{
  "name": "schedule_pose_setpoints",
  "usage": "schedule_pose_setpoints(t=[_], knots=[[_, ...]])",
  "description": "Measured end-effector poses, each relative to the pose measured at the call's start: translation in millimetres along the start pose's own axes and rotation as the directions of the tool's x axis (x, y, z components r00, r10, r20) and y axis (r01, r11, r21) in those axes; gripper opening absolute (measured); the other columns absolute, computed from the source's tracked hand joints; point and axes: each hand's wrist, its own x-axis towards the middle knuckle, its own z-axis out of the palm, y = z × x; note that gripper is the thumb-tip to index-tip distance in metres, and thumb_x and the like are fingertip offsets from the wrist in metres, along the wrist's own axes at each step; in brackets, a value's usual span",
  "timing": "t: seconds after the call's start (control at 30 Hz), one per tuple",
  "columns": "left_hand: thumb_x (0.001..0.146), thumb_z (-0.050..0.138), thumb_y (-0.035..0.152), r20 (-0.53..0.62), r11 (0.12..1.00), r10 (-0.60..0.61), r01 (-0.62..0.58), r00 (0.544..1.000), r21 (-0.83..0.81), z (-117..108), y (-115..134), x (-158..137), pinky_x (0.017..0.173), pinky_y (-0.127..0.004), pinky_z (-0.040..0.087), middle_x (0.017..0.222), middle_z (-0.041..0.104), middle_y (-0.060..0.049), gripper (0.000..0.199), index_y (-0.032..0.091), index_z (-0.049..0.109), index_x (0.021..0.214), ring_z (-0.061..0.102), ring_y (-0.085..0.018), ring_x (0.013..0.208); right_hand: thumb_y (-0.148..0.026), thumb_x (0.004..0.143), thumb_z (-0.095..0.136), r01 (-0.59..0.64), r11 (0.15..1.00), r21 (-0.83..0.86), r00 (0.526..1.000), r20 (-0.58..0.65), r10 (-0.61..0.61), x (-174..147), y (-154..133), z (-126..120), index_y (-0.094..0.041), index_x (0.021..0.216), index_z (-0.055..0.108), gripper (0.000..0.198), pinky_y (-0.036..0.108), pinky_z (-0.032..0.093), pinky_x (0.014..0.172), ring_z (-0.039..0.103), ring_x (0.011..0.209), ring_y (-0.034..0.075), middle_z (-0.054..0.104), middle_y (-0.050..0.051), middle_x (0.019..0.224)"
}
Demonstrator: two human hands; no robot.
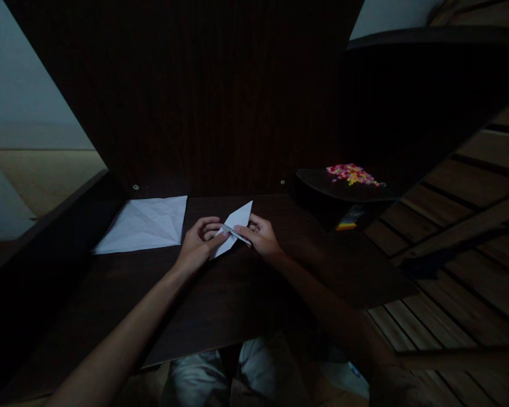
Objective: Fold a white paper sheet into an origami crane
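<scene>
Between my two hands is a folded piece of white paper (240,216), with one pointed end toward the back right and another toward the front left. A narrow folded strip stands up across its middle. My left hand (201,240) grips the paper from the left, thumb on the fold and fingers curled. From the right, my right hand (261,234) pinches it, thumb laid along the strip. The paper is held just over the dark desk (220,299); whether it touches the wood I cannot tell.
A stack of creased white paper sheets (146,223) lies at the desk's left. On a small rounded shelf (314,180) at the right sits a pile of small pink, red and yellow pieces (352,174). A rainbow-edged item (348,220) is below it. A dark panel (216,102) rises behind.
</scene>
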Motion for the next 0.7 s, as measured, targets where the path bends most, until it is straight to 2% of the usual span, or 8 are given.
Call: schedule_pose_setpoints(t=[0.1,0.27,0.37,0.5,0.6,0.7], knots=[[0.056,0.082,0.034,0.072,0.997,-0.08,0.079,0.994,0.015,-0.3,-1.6,0.8,0.063,-0.024,0.048,0.068,0.065,-0.001,0.041,0.013,0.063,0.086,0.062,-0.013,0.064,-0.033,0.062,0.072,-0.009,1.0,-0.016,1.0,0.0,0.009,-0.1,-1.6,0.2,-0.014,0.078,0.062,0.027,0.02,0.036,0.043,0.048,0.05,0.008,0.059,-0.001,0.064],[0.052,0.085,0.034,0.112,0.987,-0.151,0.156,0.982,-0.032,0.1,-0.3,-0.5,0.059,-0.024,0.047,0.068,0.069,-0.001,0.048,0.016,0.058,0.088,0.063,-0.014,0.06,-0.032,0.062,0.072,-0.074,0.996,-0.044,0.996,0.048,0.076,0.5,-1.1,-2.1,-0.014,0.07,0.059,0.023,0.022,0.039,0.05,0.052,0.057,0.011,0.057,-0.001,0.061],[0.055,0.084,0.033,0.146,0.99,-0.129,0.136,0.981,-0.039,-0.9,1.7,-1.6,0.058,-0.024,0.046,0.07,0.07,0.0,0.048,0.017,0.056,0.091,0.063,-0.014,0.061,-0.034,0.065,0.069,-0.118,0.991,-0.067,0.986,0.107,0.125,-1.0,-2.6,-2.9,-0.015,0.069,0.058,0.023,0.022,0.038,0.051,0.051,0.058,0.011,0.055,-0.002,0.06],[0.061,0.08,0.033,0.28,0.996,-0.085,0.086,0.956,0.011,-2.7,2.4,-3.5,0.059,-0.024,0.045,0.071,0.069,-0.001,0.045,0.016,0.06,0.097,0.063,-0.015,0.063,-0.034,0.065,0.068,-0.157,0.985,-0.075,0.975,0.15,0.167,-4.1,-5.4,-2.5,-0.015,0.07,0.056,0.023,0.022,0.038,0.052,0.049,0.056,0.01,0.054,-0.003,0.06],[0.064,0.078,0.031,0.338,0.998,-0.064,0.052,0.939,0.044,-2.5,3.9,-5.8,0.059,-0.023,0.044,0.071,0.067,-0.001,0.044,0.015,0.063,0.102,0.061,-0.014,0.063,-0.034,0.064,0.069,-0.144,0.989,-0.047,0.978,0.149,0.149,-5.2,-6.2,-2.1,-0.016,0.07,0.055,0.024,0.022,0.038,0.053,0.049,0.057,0.01,0.053,-0.003,0.062],[0.067,0.076,0.03,0.335,0.998,-0.041,0.025,0.942,0.053,-1.8,7.0,-7.6,0.055,-0.021,0.041,0.067,0.064,0.0,0.039,0.015,0.065,0.101,0.057,-0.011,0.059,-0.035,0.065,0.069,-0.099,0.995,-0.019,0.986,0.131,0.101,-4.4,-6.6,-3.1,-0.016,0.073,0.055,0.025,0.022,0.038,0.055,0.05,0.061,0.011,0.054,-0.003,0.065]])
